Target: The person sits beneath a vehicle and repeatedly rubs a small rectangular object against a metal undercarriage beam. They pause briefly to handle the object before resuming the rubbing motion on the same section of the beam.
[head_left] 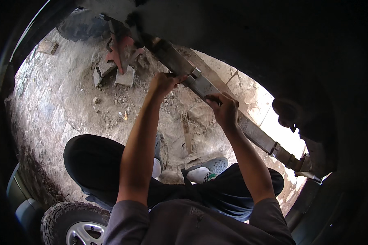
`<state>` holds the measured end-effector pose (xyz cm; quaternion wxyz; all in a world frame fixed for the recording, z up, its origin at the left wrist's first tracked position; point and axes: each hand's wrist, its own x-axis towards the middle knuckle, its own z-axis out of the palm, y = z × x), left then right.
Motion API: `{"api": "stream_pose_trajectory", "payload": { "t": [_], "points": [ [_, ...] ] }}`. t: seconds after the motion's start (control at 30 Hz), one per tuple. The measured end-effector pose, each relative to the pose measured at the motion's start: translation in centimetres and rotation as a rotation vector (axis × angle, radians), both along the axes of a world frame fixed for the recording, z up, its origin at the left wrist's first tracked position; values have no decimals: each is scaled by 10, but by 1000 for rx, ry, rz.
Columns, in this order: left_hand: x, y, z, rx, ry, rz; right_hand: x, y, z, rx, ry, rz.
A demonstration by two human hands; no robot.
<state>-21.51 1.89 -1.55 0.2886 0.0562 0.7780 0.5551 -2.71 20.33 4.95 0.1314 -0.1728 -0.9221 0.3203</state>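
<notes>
Dark shirt (180, 226) nearest; metal bar (203, 85) diagonal beyond hands (162, 84), touching both.

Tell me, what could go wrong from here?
The bare left hand and right hand, both against the long metal bar, could get scraped on its edges or metal clip. The red metal stand sits by broken blocks on rough ground; if loaded, it might shift.

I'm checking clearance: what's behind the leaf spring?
Brightly lit ground shows past the far edge of the leaf spring; the strip directly behind its metal is covered and cannot be seen.
</notes>
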Motion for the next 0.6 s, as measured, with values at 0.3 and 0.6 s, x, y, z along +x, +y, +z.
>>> {"api": "stream_pose_trajectory", "payload": {
  "t": [0.3,0.6],
  "points": [
    [-3,4,-2,-78,51,-32,-56,-14,2,72,96,63],
    [5,7,0,-90,47,48,4,15,6,34,20,61]
  ]
}}
